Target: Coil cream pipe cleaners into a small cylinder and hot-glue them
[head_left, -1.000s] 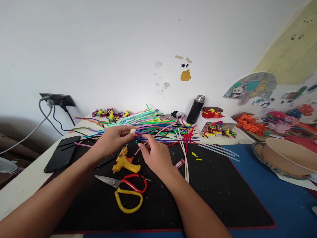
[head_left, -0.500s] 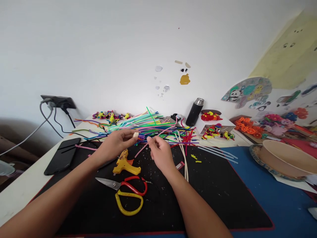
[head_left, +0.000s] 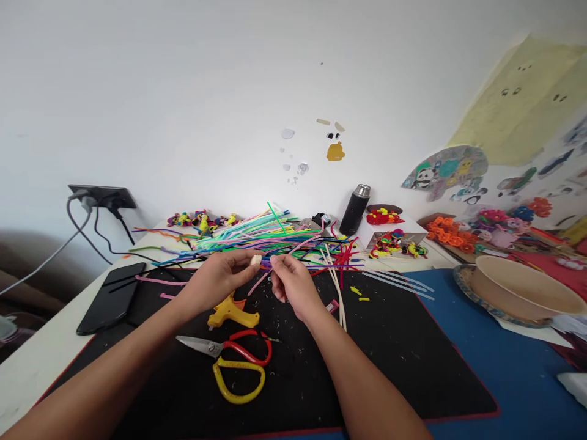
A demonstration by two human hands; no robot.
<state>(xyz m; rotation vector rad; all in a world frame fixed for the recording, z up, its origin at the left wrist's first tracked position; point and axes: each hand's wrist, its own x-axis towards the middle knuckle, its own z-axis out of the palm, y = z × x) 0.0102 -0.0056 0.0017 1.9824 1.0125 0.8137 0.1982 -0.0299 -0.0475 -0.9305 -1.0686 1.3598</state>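
Note:
Between the thumb and fingers of my left hand (head_left: 220,278) is a small cream-coloured fuzzy piece (head_left: 256,260). A purple bit (head_left: 265,265) shows just beside it, toward the right hand. My right hand (head_left: 293,284) is closed in a pinch at that purple bit; what lies between its fingertips is too small to make out. Below the left hand lies a yellow glue gun (head_left: 235,315), partly covered by that hand. Closer to me, scissors (head_left: 238,351) with one red and one yellow handle rest on the black mat (head_left: 385,366).
Behind the hands spreads a pile of coloured pipe cleaners (head_left: 257,232). A phone (head_left: 112,299) lies at left, near a wall socket (head_left: 103,197) with cables. A black flask (head_left: 355,211) stands at the back. Cream strips (head_left: 336,287) and a bowl (head_left: 527,284) are to the right.
My right hand has shifted slightly left, and the two hands' fingertips are closer together around the cream piece and purple bit. The camera view has turned slightly.

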